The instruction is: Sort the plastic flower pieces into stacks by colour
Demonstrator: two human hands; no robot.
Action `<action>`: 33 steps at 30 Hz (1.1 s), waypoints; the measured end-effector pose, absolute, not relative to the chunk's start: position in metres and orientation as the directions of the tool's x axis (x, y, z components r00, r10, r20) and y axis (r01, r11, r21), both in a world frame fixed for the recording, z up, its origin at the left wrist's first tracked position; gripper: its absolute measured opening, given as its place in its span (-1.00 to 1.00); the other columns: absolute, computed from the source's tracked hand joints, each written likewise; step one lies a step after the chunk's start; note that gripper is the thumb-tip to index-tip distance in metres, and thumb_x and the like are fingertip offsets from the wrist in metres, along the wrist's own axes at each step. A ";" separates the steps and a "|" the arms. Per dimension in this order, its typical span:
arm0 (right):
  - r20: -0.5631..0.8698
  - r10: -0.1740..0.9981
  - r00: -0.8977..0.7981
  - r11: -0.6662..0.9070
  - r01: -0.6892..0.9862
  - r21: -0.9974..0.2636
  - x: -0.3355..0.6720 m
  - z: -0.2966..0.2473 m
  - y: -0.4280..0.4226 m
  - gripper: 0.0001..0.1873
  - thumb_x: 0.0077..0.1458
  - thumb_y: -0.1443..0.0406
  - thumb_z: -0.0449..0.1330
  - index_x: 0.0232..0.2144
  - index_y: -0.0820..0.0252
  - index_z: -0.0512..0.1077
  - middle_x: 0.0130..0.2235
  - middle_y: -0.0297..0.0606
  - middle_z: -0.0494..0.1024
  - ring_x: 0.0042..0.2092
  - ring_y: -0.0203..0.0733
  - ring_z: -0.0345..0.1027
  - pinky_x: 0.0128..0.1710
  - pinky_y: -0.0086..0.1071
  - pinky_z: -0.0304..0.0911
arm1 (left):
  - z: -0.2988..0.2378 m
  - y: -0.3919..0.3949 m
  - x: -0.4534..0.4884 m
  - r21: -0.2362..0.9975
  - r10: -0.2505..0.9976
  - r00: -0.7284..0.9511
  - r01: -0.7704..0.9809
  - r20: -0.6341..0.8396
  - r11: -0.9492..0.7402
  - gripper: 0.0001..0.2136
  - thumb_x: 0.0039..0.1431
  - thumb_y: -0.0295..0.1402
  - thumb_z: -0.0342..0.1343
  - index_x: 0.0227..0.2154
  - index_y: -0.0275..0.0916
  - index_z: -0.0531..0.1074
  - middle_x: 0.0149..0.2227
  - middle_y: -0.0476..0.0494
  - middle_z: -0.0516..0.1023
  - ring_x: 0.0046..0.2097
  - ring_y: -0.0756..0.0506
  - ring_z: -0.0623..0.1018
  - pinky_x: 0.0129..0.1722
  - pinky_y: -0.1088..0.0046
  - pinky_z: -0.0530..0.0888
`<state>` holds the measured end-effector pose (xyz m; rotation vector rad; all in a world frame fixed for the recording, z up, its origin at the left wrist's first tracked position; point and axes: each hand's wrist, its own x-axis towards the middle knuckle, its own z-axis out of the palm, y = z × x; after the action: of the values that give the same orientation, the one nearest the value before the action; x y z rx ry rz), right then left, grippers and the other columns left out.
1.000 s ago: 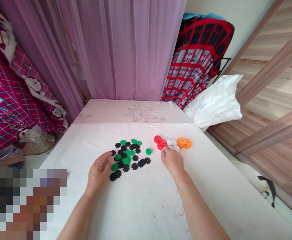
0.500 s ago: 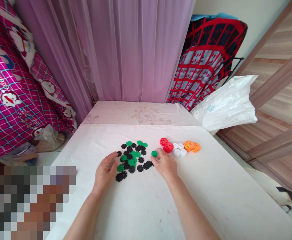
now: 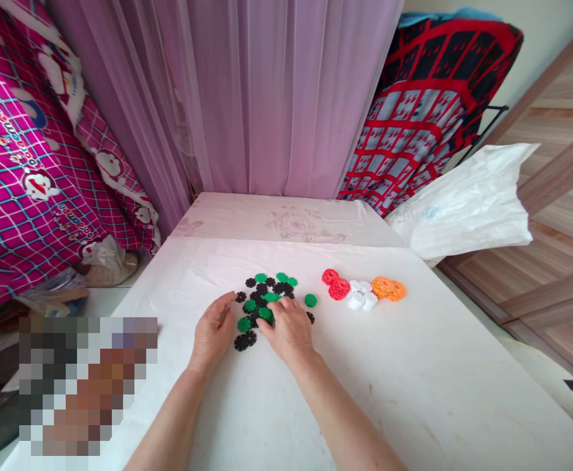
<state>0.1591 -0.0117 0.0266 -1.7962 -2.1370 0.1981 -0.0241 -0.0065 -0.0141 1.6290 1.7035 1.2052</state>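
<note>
A loose pile of small black and green notched plastic discs lies on the white-covered table, with a green disc and several black discs showing at its left side. My right hand reaches over the pile's right part, thumb and fingers closed about a green disc. It hides some of the discs beneath. At the pile's left edge rests my left hand, fingers curved, thumb apart, holding nothing; its fingertips are close to a black disc. Apart from the pile, a green disc lies right of my right hand.
Grouped discs lie farther right: red discs, white discs and orange discs. A white plastic bag stands by the table's far right edge. Beyond the table hangs a purple curtain.
My right hand has moved left onto the pile, and the green disc it held now lies on the table at the right. My left hand stays beside the pile. The view has shifted slightly.
</note>
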 end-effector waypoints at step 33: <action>0.044 0.998 0.053 -0.032 0.921 -0.388 0.239 0.021 -0.057 -0.85 0.10 0.29 0.21 -0.23 0.09 0.52 -0.16 -0.23 0.55 -0.11 -0.13 0.46 -0.12 -0.35 0.28 | -0.017 -0.008 -0.025 0.823 0.964 -0.131 0.554 0.231 -0.122 -0.64 0.20 -0.19 0.00 -0.02 -0.12 0.52 0.07 -0.14 0.56 0.09 -0.17 0.53 0.15 0.19 0.44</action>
<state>0.2387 -0.0565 0.0207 -2.0249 -1.9368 0.3447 -0.0250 -0.0075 -0.0169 1.6820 1.6924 1.1734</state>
